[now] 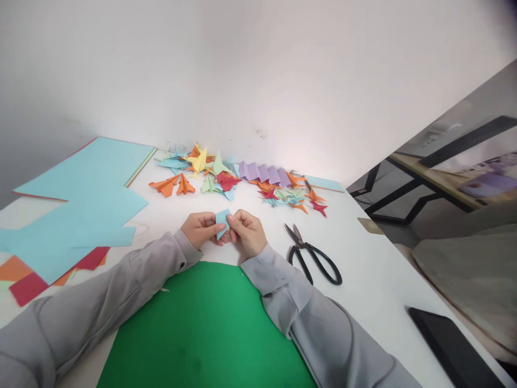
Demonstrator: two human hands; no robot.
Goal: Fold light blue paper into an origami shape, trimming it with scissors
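Observation:
Between my two hands is a small folded piece of light blue paper [222, 218], held just beyond the far edge of a green sheet [205, 323]. My left hand [201, 228] pinches its left side, the thumb lying across the front. On the other side, my right hand [247, 230] grips the right edge between thumb and fingers. Some fingertips behind the paper are hidden. Black-handled scissors [301, 245] lie to the right of my right hand, their blades slightly apart.
Folded paper figures in many colours [197, 160] and a pleated purple strip [264, 173] lie along the wall. Large light blue sheets [92, 161] spread over the left side, with red paper pieces [30, 288] nearby. A black tablet-like device [452, 345] lies near the right edge.

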